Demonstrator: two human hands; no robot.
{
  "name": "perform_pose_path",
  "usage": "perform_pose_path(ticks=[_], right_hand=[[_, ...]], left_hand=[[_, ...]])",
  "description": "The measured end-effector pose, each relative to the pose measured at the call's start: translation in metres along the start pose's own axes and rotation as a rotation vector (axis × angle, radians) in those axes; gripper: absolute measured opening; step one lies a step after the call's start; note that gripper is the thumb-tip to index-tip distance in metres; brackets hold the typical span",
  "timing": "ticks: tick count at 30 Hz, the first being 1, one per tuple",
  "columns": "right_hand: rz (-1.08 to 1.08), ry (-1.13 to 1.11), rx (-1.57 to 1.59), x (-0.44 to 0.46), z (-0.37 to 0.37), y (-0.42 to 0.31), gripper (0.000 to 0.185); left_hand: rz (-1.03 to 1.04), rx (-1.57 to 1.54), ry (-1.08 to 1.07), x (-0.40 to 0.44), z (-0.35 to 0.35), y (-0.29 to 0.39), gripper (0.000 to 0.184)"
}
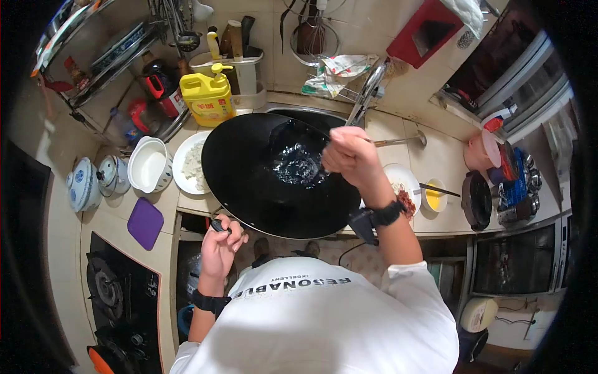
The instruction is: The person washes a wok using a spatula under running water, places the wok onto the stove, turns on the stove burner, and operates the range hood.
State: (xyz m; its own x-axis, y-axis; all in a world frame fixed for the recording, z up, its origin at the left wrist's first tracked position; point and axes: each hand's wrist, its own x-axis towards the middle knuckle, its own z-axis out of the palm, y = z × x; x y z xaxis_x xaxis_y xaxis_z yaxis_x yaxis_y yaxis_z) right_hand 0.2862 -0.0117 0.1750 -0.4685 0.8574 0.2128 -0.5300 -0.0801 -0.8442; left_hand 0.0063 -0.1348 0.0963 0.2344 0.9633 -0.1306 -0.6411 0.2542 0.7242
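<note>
A large black wok [240, 168] is held in front of me at the sink, with a shiny pool of water [301, 165] in its middle. My left hand [222, 244] is closed around the wok's short dark handle [219, 225] at the near left rim. Over the right side of the wok my right hand [351, 153] is curled into a fist beside the rim. What those fingers hold, if anything, is hidden from view. Behind the wok, part of the sink [333, 118] shows under the faucet [367, 90].
Left of the wok are a plate of white pieces [193, 163], a white pot [149, 167] and a yellow jug [207, 100]. To the right sit a plate with meat [406, 202], a bowl of yellow liquid [434, 198] and a ladle [411, 140]. A stove [115, 293] is at lower left.
</note>
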Motion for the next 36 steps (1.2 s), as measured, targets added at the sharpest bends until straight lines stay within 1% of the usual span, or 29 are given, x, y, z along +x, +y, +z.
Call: perform_pose_path(ticks=[3,4,6,8,10,11,12,14,15,16,18,19,21,22,23,25,26,28,29,30,32,34,35,36], right_hand=[[0.004,-0.018,-0.065,0.011,-0.005,0.013,0.043],[0.002,-0.016,-0.066,0.010,-0.004,0.009,0.043],[0.121,-0.059,-0.076,0.008,0.003,-0.012,0.043],[0.165,-0.124,-0.060,0.002,0.007,-0.035,0.045],[0.167,-0.160,-0.063,0.002,0.011,-0.037,0.045],[0.170,-0.102,-0.057,0.004,0.011,-0.027,0.043],[0.185,-0.068,-0.094,0.007,0.005,-0.013,0.041],[0.129,-0.060,-0.213,0.010,-0.003,0.018,0.041],[0.148,-0.070,-0.293,0.011,0.001,0.019,0.042],[0.155,-0.064,-0.289,0.010,0.004,0.012,0.042],[0.243,-0.126,-0.183,0.009,0.012,-0.016,0.043],[0.222,-0.145,-0.165,0.007,0.015,-0.033,0.044],[0.192,-0.098,-0.105,0.004,0.017,-0.060,0.043],[0.200,-0.157,-0.091,0.004,0.016,-0.071,0.040],[0.190,-0.114,-0.089,0.003,0.017,-0.078,0.039],[0.197,-0.006,-0.100,0.002,0.021,-0.084,0.040],[0.202,-0.003,-0.098,0.003,0.019,-0.080,0.040],[0.230,-0.071,-0.121,0.004,0.010,-0.062,0.041],[0.253,-0.002,-0.207,0.004,0.013,-0.049,0.040],[0.276,-0.003,-0.221,0.003,0.010,-0.031,0.038],[0.284,-0.082,-0.500,0.001,0.011,-0.010,0.041],[0.237,-0.228,-0.619,0.003,0.016,-0.010,0.044],[0.325,-0.216,-0.594,0.002,0.021,-0.020,0.045],[0.362,-0.208,-0.548,0.001,0.022,-0.028,0.046]], left_hand=[[0.010,0.002,0.010,0.000,0.001,0.001,0.008],[0.012,0.004,0.006,0.000,0.000,0.000,0.008],[0.017,0.003,0.005,0.002,0.000,0.000,0.008],[0.031,0.006,0.008,0.000,0.000,-0.001,0.007],[0.032,-0.001,0.003,0.000,0.000,-0.001,0.007],[0.021,-0.007,0.022,-0.001,-0.001,0.000,0.013],[0.011,-0.010,0.027,0.000,-0.001,0.000,0.013],[0.014,-0.007,0.021,0.000,0.000,0.001,0.014],[0.013,0.007,0.021,0.000,0.000,0.002,0.014],[0.004,0.004,0.025,0.000,0.001,0.001,0.014],[0.033,-0.003,-0.011,0.000,0.000,0.001,0.007],[0.031,-0.011,-0.005,0.000,0.000,0.001,0.008],[0.031,-0.016,-0.013,0.001,0.000,0.000,0.008],[0.038,-0.023,-0.028,0.001,0.000,0.000,0.008],[0.032,-0.025,-0.025,0.001,-0.001,-0.001,0.008],[0.036,-0.054,-0.012,0.000,-0.003,-0.002,0.007],[0.032,-0.057,-0.008,-0.001,-0.005,-0.003,0.007],[0.047,-0.062,-0.003,-0.002,-0.009,-0.004,0.008],[0.044,-0.069,0.023,-0.003,-0.010,-0.004,0.008],[0.040,-0.068,0.022,-0.005,-0.013,-0.005,0.008],[0.055,-0.071,-0.006,-0.006,-0.020,-0.008,0.009],[0.033,-0.077,0.005,-0.008,-0.023,-0.013,0.010],[0.010,-0.083,0.022,-0.010,-0.025,-0.016,0.011],[-0.022,-0.091,0.028,-0.011,-0.029,-0.024,0.011]])
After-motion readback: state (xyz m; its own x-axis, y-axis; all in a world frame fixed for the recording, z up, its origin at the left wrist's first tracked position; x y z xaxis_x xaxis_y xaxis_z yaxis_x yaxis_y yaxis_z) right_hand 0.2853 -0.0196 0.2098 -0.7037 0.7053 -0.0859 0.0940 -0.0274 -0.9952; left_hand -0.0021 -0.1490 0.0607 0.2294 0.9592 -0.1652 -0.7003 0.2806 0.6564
